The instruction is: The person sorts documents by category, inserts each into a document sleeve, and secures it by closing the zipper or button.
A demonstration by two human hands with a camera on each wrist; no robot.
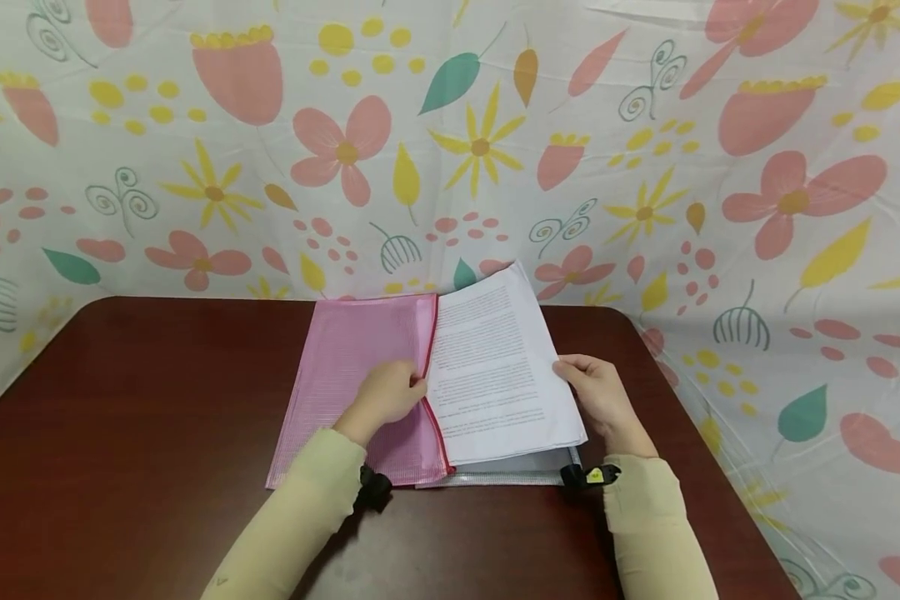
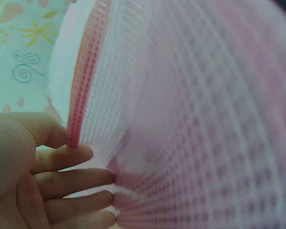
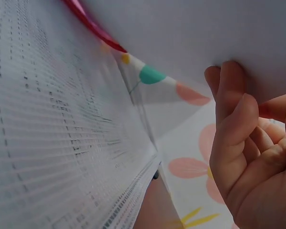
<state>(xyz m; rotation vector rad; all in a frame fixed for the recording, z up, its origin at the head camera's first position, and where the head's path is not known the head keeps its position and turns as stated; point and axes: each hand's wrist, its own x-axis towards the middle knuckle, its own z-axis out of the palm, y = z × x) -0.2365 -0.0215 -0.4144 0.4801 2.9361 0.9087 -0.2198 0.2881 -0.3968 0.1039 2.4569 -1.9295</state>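
Observation:
A pink mesh zipper pouch [image 1: 345,333] lies on the table, its red zipper edge [image 1: 437,417] facing right. My left hand [image 1: 390,390] pinches that edge between thumb and index finger; the left wrist view shows the mesh [image 2: 205,119] close up. A few printed sheets of paper [image 1: 495,375] overlap the pouch's zipper side, their left part hidden at its edge. My right hand [image 1: 600,398] grips the sheets at their right edge, fingers underneath. In the right wrist view, the raised paper [image 3: 181,38] is above a whitish mesh pouch [image 3: 62,143] with print showing through.
The whitish mesh pouch's lower edge [image 1: 510,479] shows below the papers. Dark brown tabletop [image 1: 157,400] extends on both sides. A flower-printed cloth [image 1: 450,150] hangs behind the table and along its right side. Each wrist wears a black strap.

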